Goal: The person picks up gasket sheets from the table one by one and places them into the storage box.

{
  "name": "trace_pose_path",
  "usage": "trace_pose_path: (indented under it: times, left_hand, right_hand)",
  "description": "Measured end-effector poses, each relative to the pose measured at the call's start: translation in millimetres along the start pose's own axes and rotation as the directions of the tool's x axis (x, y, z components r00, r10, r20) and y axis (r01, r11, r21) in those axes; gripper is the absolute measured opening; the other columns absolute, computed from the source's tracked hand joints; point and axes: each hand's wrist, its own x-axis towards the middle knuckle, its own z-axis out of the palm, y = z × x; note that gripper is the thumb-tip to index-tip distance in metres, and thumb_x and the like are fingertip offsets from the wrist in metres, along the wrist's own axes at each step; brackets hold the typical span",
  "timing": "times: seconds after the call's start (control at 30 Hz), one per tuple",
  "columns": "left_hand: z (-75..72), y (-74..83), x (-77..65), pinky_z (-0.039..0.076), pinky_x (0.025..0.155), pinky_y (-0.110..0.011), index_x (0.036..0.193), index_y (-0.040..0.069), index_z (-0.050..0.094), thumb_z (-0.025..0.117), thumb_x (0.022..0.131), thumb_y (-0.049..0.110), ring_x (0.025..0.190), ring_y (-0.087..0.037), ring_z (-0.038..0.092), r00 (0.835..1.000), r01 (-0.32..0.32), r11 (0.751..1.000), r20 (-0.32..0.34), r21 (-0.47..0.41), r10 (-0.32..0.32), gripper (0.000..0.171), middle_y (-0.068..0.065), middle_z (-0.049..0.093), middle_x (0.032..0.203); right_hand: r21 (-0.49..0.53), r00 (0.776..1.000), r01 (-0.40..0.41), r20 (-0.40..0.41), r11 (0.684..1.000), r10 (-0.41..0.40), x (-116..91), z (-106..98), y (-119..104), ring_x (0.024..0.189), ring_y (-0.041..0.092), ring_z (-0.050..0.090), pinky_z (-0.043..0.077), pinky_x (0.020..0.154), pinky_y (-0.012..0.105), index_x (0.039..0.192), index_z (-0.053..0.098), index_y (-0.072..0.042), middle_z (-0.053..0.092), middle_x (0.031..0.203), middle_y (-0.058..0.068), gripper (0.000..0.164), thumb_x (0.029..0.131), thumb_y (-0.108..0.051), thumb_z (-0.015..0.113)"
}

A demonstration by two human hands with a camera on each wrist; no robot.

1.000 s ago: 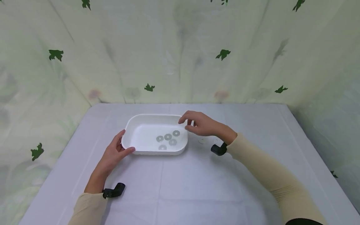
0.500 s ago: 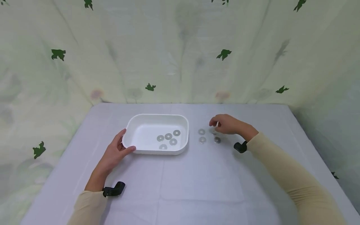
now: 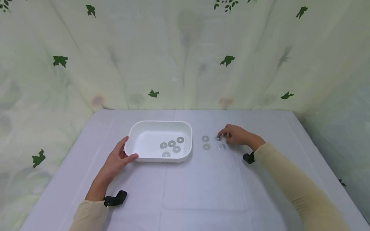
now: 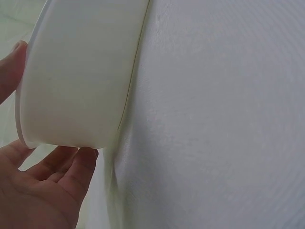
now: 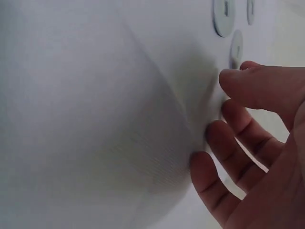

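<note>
A white tray [image 3: 136, 132] stands on the table with several flat metal washers [image 3: 171, 143] lying in its right half. My left hand [image 3: 115, 160] holds the tray's left end, thumb at the near rim; in the left wrist view, the fingers of the left hand [image 4: 47, 186] bear on its end wall. To the right of the tray, several more washers lie in two short rows on the cloth. Over the far right washer [image 3: 217, 139] is my right hand [image 3: 238, 134], a fingertip touching it. In the right wrist view, the right hand's thumb [image 5: 257, 88] appears apart from the washer [image 5: 236, 47].
A white cloth covers the table [image 3: 202, 189]. Behind it hangs a pale curtain [image 3: 185, 57] with green leaf shapes, which also runs along both sides. Each wrist carries a black camera mount [image 3: 116, 198].
My right hand has gone from above the tray's right rim to the right, then down onto the far right washer. The left hand keeps its place on the tray.
</note>
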Motion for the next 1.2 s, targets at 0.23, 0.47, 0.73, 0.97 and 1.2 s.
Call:
trace_pose_path:
  times: [0.23,0.47,0.73,0.97,1.2]
  left_hand:
    - [3.0,-4.1,-4.1,0.04,0.083,0.002,0.161,0.017,0.002,0.073,0.091,0.03,0.146,-0.036,0.033,1.0,-0.003,1.0,0.001,-0.014,0.003,0.1,-0.017,0.015,0.167]
    - [3.3,-2.1,-3.2,0.039,0.084,0.002,0.161,0.019,0.002,0.072,0.092,0.03,0.148,-0.036,0.031,1.0,-0.006,1.0,0.002,-0.015,0.006,0.1,-0.015,0.013,0.168]
    - [2.2,-1.3,1.5,0.04,0.084,0.002,0.161,0.018,0.003,0.072,0.092,0.027,0.147,-0.036,0.032,1.0,-0.026,0.999,-0.005,-0.038,0.026,0.099,-0.014,0.015,0.167]
    - [0.0,-3.3,1.0,0.04,0.085,0.002,0.161,0.017,0.003,0.072,0.092,0.027,0.147,-0.037,0.031,0.999,-0.035,0.998,-0.007,-0.042,0.035,0.099,-0.015,0.015,0.167]
    - [1.3,-2.3,1.1,0.04,0.084,0.002,0.161,0.017,0.003,0.072,0.092,0.027,0.148,-0.036,0.03,1.0,-0.029,0.999,-0.002,-0.041,0.029,0.099,-0.015,0.014,0.167]
  right_hand:
    - [0.003,0.997,0.028,-0.07,1.0,-0.028,2.0,14.1,-0.6,0.088,0.019,0.054,0.046,0.08,0.034,0.116,0.069,-0.013,0.062,0.099,0.007,0.025,0.09,-0.014,0.066]
    - [-0.093,0.999,-0.043,-0.037,0.995,0.039,9.5,11.1,-13.6,0.09,0.021,0.053,0.045,0.084,0.036,0.112,0.069,-0.012,0.06,0.097,0.006,0.026,0.088,-0.022,0.071]
    - [-0.033,0.996,-0.079,0.026,0.996,0.08,21.2,4.7,-11.1,0.1,0.024,0.055,0.047,0.092,0.04,0.107,0.066,-0.009,0.062,0.107,0.009,0.02,0.09,-0.018,0.069]
    - [0.038,0.995,-0.102,0.024,0.994,0.101,24.6,6.7,-7.3,0.095,0.022,0.051,0.043,0.086,0.036,0.103,0.057,-0.009,0.058,0.101,0.007,0.02,0.089,-0.018,0.069]
    - [0.111,0.992,-0.124,-0.025,0.986,0.127,18.0,12.0,-6.1,0.095,0.022,0.054,0.044,0.085,0.036,0.109,0.055,-0.01,0.061,0.103,0.008,0.025,0.089,-0.018,0.069]
